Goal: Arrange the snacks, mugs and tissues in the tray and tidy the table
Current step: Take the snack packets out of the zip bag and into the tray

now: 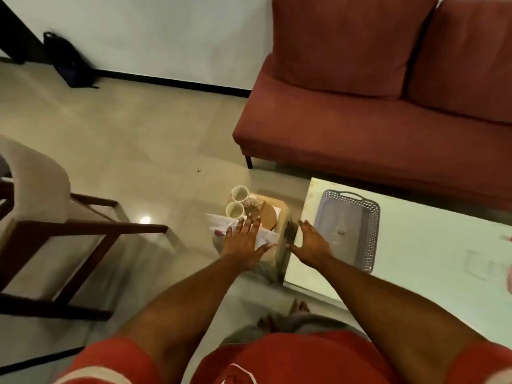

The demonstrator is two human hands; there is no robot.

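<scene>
Hands are held spread and empty: left hand over snack bags, right hand at counter edge beside tray.

Person is wearing a red short-sleeved fabric shirt; a white band is edging the left sleeve. A grey fabric lower garment is showing beneath it. Forearms, left hand, right hand and feet are going bare.
</scene>
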